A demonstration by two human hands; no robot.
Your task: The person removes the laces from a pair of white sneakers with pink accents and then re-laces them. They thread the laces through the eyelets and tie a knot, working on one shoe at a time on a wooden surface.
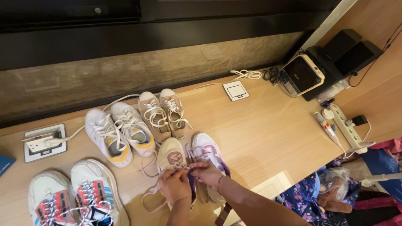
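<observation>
Item: left hand [175, 186] and right hand [208, 172], nearest the camera, fingers pinched together on the pale laces [178, 167] of the cream shoe with pink patch [171, 155].

Location: shoe lies on the wooden surface [259, 129], touching its white-and-purple mate [208, 150] to the right.

Handling note: judged best to keep both lace ends evenly taut and draw the knot down over the tongue.

Beyond the shoe: tan sneakers [164, 114]; white-and-yellow sneakers [119, 134] to their left.
</observation>
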